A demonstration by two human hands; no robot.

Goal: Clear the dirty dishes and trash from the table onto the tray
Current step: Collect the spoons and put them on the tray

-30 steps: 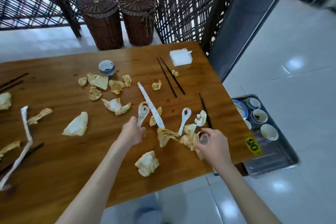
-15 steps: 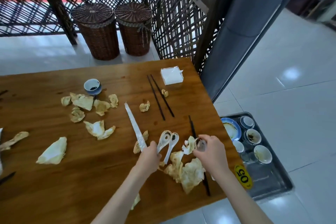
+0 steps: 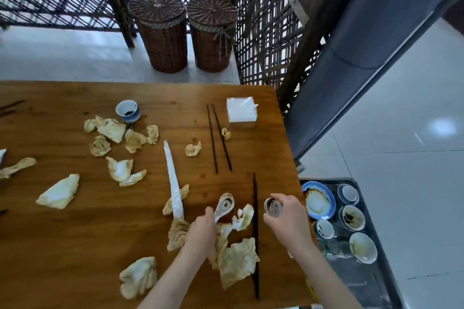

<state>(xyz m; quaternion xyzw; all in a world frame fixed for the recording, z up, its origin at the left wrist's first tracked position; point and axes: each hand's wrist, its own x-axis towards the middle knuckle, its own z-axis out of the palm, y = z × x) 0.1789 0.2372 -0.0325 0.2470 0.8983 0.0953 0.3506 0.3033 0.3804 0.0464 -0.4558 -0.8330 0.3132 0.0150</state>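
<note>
Left hand grips the handle of a white ceramic spoon, bowl end pointing away, likely lifted to carry across to the tray. Right hand has its grip clenched round a small dirty glass cup, held near the counter's right edge, so it looks closest to drop-off. Tray sits on the floor just beside that edge, lower than the counter; it already holds a blue-rimmed plate and several small stained cups and bowls, with bare room at its near end. Between the hands lie crumpled stained napkins and a single black chopstick running toward the near edge; it could roll off if bumped. Farther out: a chopstick pair, white wrapper strip, blue-and-white teacup, napkin box. Lots still to clear.
</note>
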